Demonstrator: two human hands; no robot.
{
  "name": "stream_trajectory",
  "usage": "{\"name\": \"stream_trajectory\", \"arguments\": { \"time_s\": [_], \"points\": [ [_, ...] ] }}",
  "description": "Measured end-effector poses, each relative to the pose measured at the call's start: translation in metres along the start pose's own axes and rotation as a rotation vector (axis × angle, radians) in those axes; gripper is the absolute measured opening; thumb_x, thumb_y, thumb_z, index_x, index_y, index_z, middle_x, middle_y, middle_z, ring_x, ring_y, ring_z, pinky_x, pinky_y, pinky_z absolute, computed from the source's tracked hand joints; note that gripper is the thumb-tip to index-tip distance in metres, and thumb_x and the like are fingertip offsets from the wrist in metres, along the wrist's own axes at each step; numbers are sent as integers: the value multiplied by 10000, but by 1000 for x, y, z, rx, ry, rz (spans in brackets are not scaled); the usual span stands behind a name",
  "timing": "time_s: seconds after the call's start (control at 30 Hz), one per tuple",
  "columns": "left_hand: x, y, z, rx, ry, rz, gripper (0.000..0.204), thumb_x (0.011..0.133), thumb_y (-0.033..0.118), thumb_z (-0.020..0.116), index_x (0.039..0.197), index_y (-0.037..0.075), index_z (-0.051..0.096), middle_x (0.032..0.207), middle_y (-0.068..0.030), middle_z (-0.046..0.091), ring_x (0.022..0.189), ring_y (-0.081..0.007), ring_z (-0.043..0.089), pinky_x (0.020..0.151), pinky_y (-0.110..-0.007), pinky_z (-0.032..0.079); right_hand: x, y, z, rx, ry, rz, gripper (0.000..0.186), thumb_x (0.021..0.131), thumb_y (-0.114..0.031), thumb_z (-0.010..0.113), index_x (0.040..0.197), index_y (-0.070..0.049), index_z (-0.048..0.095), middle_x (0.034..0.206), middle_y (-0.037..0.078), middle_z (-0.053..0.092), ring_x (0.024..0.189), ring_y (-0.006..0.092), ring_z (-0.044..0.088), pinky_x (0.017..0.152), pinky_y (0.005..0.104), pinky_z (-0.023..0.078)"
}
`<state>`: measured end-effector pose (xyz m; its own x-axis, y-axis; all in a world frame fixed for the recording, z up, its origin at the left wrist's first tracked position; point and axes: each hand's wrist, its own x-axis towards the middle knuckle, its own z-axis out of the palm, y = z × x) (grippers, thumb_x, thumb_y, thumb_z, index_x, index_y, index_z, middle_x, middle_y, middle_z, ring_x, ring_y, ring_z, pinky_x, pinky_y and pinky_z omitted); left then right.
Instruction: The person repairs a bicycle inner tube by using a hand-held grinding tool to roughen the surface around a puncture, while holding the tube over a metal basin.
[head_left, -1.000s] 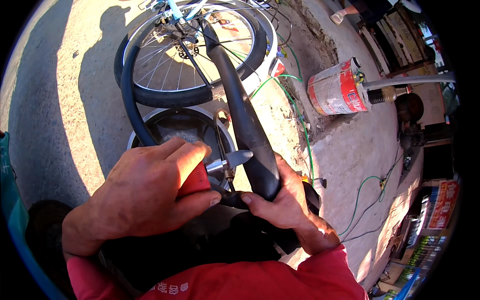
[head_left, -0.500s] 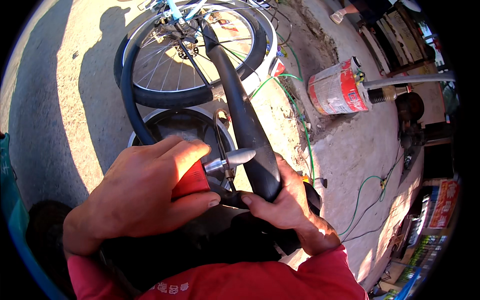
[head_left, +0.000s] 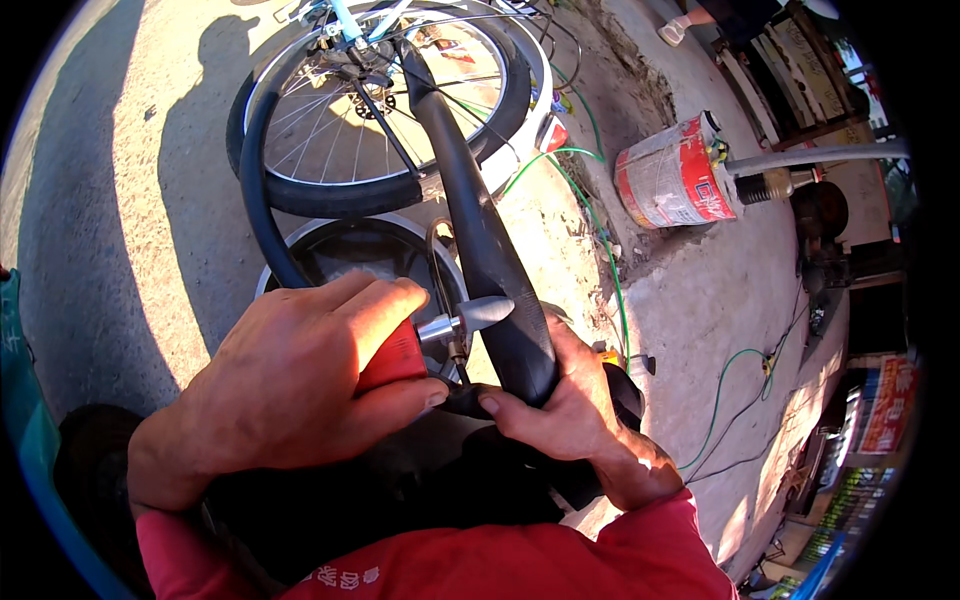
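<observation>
My left hand point(head_left: 285, 375) is closed around a red handheld power tool point(head_left: 393, 358) with a silver chuck. A grey cone-shaped bit point(head_left: 487, 313) sticks out of the chuck and lies against or just over the black bicycle inner tube point(head_left: 497, 265); which of the two I cannot tell. On the tube's near end my right hand point(head_left: 565, 400) is closed, with the thumb on the near side and the fingers mostly hidden behind. The tube loops away to the bicycle wheel point(head_left: 345, 196) and back down at the left. Much of the tool's body is covered by my left hand.
The wheel belongs to a light blue bicycle frame point(head_left: 347, 20) at the top. Below it sits a dark round basin with a pale rim point(head_left: 285, 243). To the right stand a red and white bucket point(head_left: 672, 178) and a green hose point(head_left: 610, 262). A person's foot point(head_left: 675, 31) shows top right.
My left hand and the power tool have moved slightly to the right, carrying the bit a little further over the tube. The near end of the tube has shifted slightly left.
</observation>
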<state>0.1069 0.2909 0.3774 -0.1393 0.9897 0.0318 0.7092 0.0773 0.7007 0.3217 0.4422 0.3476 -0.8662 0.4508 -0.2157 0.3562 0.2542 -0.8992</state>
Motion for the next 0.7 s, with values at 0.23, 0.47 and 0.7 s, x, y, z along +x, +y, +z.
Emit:
{"name": "stream_trajectory", "arguments": {
  "time_s": [0.23,0.47,0.7],
  "points": [
    [-2,-1,2,-28,-49,61,582,739,290,881,1177,-7,639,975,-157,686,839,-364,706,735,-399,561,1,2,-1,-24,-16,-52,783,782,-90,780,1483,-22,437,1217,135,671,1139,183,629,989,344,503],
    [-2,-4,5,-22,8,50,586,730,281,890,1184,4,644,973,-150,690,844,-346,715,727,-391,569,1,1,0,-12,3,-28,790,778,-83,783,1485,-21,436,1230,136,666,1138,185,631,987,342,505],
    [0,-3,5,-28,45,54,573,739,261,888,1176,-9,637,956,-157,685,822,-347,712,702,-389,561,0,1,0,2,-10,-36,788,778,-83,784,1483,-22,438,1235,131,662,1153,172,616,1004,345,493]
  ]
}}
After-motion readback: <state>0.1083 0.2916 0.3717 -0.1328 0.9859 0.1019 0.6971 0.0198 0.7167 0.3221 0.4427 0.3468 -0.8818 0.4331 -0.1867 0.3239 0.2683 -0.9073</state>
